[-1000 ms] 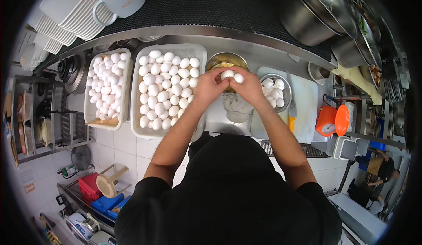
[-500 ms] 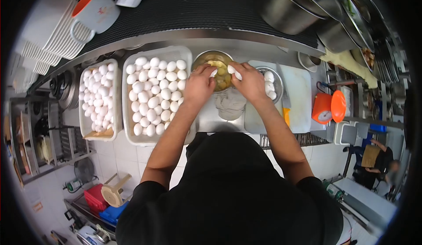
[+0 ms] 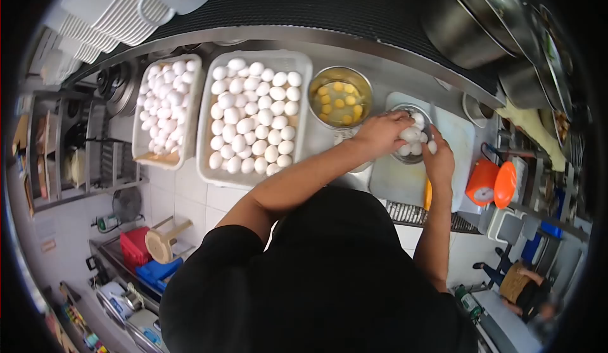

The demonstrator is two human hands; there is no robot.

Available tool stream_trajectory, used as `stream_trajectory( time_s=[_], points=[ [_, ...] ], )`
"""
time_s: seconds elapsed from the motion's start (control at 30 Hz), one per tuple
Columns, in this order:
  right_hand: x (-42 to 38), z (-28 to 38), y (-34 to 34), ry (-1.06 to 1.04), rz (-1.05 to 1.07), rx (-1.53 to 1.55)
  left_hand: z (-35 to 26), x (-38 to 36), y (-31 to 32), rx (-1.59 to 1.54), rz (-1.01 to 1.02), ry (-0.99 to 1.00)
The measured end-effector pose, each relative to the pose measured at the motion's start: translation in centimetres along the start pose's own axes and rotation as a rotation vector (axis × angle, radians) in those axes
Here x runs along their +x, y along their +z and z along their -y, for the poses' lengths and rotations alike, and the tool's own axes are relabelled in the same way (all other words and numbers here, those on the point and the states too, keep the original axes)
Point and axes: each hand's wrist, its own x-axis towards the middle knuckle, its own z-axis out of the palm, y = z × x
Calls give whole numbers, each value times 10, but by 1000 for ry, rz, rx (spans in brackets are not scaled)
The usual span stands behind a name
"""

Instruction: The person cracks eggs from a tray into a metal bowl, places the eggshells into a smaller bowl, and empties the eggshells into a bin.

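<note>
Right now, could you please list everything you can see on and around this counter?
Large tray: one, white, centre counter, full of white eggs.
Smaller tray: one, white, to its left, also full of eggs.
Steel bowl of yolks: one, silver, right of the large tray.
Small steel bowl: one, holding white shells or eggs, on the cutting board.
Cutting board: one, white, right.
Kitchen scale: one, orange, far right.
Plates: a stack, white, upper shelf.
Pots: several, steel, upper right.
Left hand: at the small bowl.
Right hand: beside it, fingers curled around a white egg.

The person wears a black short-sleeved top, arms bare.
</note>
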Motion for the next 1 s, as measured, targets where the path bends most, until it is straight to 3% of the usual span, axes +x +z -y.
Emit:
stream_trajectory(
  time_s=[0.07,0.13,0.23,0.27,0.3,0.37,0.47,0.67,0.83,0.9,0.97,1.0],
  points=[
    [-3,4,4,-4,-64,18,-3,-6,-34,-33,-47,-48],
    [-5,6,9,-22,-132,81,26,-22,-71,150,-231,-87],
    [-9,14,19,-110,-167,209,83,-73,-153,384,-495,-340],
    [-9,22,21,-113,-151,263,96,-94,-178,614,-530,-480],
    [-11,34,22,-115,-136,316,125,-121,-202,767,-511,-534],
    [-12,50,30,-134,-104,417,133,-152,-237,898,-336,-929],
    [-8,71,47,-132,10,570,154,-187,-251,968,-145,-1023],
    [-2,120,59,-255,204,630,153,-189,-250,884,-248,-958],
    [6,155,48,-298,273,694,147,-174,-233,626,-490,-833],
    [9,181,24,-358,189,794,128,-157,-217,367,-641,-711],
    [8,203,3,-496,24,827,97,-128,-197,207,-626,-478],
    [9,212,-6,-611,-102,807,75,-112,-186,110,-602,-467]
  ],
)
